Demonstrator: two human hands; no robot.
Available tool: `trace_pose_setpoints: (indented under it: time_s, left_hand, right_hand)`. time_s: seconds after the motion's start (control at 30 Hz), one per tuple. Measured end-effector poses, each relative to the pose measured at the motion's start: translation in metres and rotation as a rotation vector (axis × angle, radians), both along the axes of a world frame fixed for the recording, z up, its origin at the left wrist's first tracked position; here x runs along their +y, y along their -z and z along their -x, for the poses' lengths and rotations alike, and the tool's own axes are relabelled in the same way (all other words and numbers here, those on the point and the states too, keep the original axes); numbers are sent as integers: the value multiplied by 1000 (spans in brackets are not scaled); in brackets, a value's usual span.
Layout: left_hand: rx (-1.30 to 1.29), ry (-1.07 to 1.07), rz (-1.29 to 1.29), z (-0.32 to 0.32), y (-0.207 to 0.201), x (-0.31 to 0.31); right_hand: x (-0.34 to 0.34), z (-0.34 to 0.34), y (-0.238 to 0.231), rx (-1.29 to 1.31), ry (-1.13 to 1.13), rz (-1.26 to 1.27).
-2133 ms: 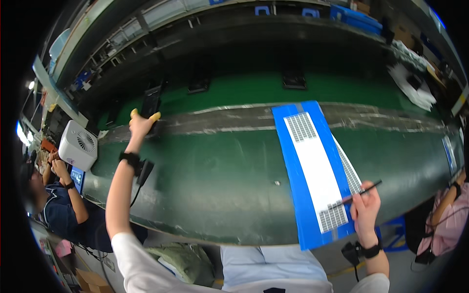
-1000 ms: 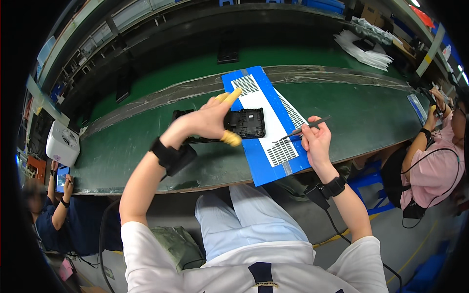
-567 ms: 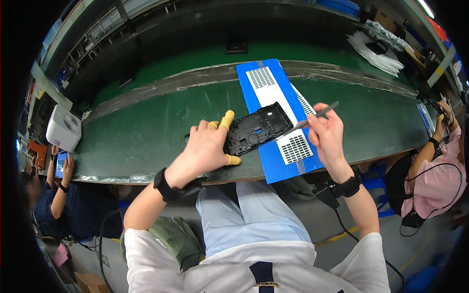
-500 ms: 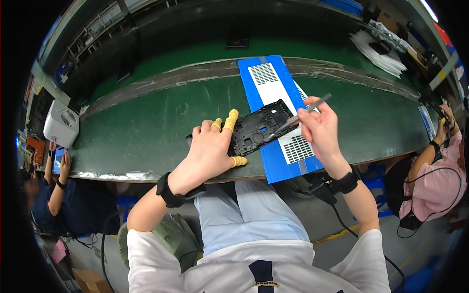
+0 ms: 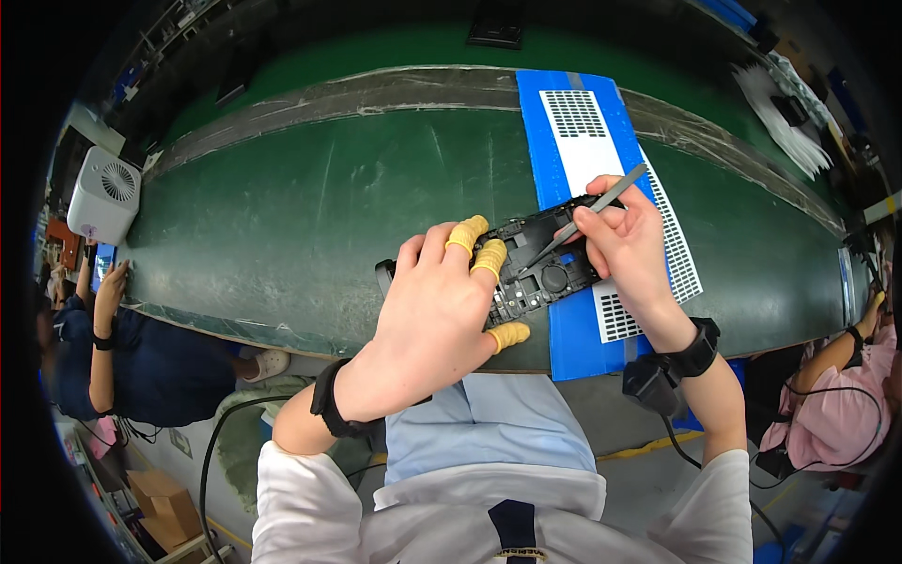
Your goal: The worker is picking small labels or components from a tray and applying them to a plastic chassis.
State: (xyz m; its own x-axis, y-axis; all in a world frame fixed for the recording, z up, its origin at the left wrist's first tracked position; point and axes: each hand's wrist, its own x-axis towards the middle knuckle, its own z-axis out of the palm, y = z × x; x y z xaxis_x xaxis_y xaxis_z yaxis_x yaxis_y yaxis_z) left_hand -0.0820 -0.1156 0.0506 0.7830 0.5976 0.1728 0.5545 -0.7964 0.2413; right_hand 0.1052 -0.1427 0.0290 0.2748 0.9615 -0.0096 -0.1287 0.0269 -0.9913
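A black plastic electronics housing (image 5: 554, 274) with many moulded recesses and a round part lies tilted, its right part over a blue board (image 5: 537, 127). My left hand (image 5: 427, 305) grips its left part, with yellow finger cots on the thumb and two fingers. In a pinch, my right hand (image 5: 628, 246) holds grey tweezers (image 5: 575, 228) slanting down to the left. Their tip is at the housing, close to my left fingertips; whether it holds anything is too small to tell. A black end piece (image 5: 384, 274) pokes out left of my left hand.
White sheets of small black labels (image 5: 676, 244) lie on the blue board. A white fan unit (image 5: 105, 195) stands at the table's left end. Co-workers sit at left (image 5: 141, 362) and right (image 5: 832, 404). A black wrist strap with a cable (image 5: 658, 383) hangs by my right wrist.
The view has shifted, so the table things sit differently. My left fingers now reach further over the housing. The tweezers' tip has moved from beside the round part toward my left fingertips.
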Motion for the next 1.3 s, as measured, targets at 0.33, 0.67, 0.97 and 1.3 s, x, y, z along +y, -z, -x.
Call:
trace_pose_setpoints:
  time_s: [0.33,0.67,0.97,1.3]
  left_hand:
    - [-8,15,48,0,0,4]
    - [27,1,28,-1,1,4]
    - [3,-6,34,0,1,3]
    - [-2,-35,29,0,2,1]
  right_hand:
    - [4,2,1,-106,-13,53]
    - [5,2,0,-79,-8,65]
    - [4,4,-1,-88,0,67]
    - [4,4,0,-74,7,60]
